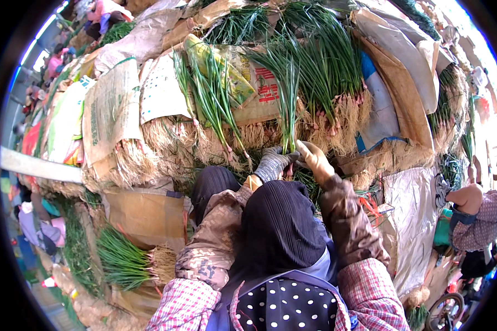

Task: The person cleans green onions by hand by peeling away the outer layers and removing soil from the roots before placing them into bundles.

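Observation:
In front of my knees, a small bunch of spring onions [284,94] stands with its green leaves pointing away from me. My left hand [271,164], in a grey striped glove, is closed round the lower stems, and pink bulbs show beneath it. From the other side my right hand [313,159], in a tan glove, has its fingers bent against the same stems; its fingertips are partly hidden. To the right of the bunch lies a thick pile of spring onions [326,66] with pink bulbs and pale roots. A few loose stalks [212,99] rest on sacks to the left.
Sacks [113,105] and brown sheeting [397,83] cover rooted bundles ahead. A tied bundle [130,256] lies at lower left, near a brown sheet [149,218]. A pale sheet [414,220] lies at right, beside a seated person [475,215]. Other people sit at far left.

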`<state>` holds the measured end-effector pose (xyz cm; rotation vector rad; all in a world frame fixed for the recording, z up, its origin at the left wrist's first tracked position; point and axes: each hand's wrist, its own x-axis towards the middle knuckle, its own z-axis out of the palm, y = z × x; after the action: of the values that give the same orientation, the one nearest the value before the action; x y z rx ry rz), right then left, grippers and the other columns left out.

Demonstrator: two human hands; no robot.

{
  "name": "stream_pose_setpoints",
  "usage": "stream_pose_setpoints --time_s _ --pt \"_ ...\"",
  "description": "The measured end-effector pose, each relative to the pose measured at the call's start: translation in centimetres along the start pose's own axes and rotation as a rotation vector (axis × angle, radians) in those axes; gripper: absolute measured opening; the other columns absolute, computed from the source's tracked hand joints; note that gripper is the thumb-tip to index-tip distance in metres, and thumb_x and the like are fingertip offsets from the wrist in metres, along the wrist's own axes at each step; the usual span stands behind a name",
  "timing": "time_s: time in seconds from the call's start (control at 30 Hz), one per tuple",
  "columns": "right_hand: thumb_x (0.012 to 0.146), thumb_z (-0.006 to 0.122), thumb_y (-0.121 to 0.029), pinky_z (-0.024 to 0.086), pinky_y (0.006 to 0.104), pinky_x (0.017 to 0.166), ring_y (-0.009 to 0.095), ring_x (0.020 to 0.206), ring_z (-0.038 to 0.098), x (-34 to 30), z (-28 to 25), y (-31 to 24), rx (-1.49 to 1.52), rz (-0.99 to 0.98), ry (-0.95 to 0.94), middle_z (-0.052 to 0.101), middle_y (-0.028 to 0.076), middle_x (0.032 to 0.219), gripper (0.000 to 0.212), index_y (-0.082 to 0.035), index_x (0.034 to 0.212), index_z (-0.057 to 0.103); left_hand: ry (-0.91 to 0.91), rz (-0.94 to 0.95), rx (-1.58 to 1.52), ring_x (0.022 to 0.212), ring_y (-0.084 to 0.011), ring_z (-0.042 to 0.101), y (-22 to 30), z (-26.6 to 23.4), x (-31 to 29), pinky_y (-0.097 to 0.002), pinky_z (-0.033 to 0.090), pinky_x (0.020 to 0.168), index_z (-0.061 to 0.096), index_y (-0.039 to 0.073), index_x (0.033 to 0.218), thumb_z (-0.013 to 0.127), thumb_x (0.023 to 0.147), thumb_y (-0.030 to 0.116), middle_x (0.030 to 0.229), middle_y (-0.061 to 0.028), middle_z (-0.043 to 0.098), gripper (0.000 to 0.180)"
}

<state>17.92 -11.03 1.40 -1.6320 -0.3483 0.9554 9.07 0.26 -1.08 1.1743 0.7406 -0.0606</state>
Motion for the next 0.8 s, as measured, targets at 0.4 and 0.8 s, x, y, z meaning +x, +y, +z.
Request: stream_pose_setpoints --time_s 0.4,0.8 --pt "0.077 0.064 -0.014 0.046 0.0227 0.044 0.013 0.051 0.055 1.3 2.8 0.4 0.427 0.157 0.288 0.059 0.006 0.070 0.021 0.002 0.089 0.056 0.109 0.033 0.223 0.038 -0.0148 0.049 0.7 -0.4 -0.6 -0.0298 0.038 0.036 0.059 0.001 0.072 0.061 0.077 0.018 0.049 -0.0063 0.053 0.017" --pt "0.076 0.057 -0.036 0.047 0.0367 0.071 0.028 0.080 0.060 -1.1 -1.8 0.0 -1.149 -0.084 0.459 0.062 0.016 0.085 0.035 -0.004 0.090 0.056 0.065 -0.206 -0.229 0.046 -0.0130 0.046 1.7 0.0 -2.1 -0.0269 0.039 0.039 0.052 0.009 0.099 0.062 0.078 0.017 0.064 -0.0046 0.052 0.026"
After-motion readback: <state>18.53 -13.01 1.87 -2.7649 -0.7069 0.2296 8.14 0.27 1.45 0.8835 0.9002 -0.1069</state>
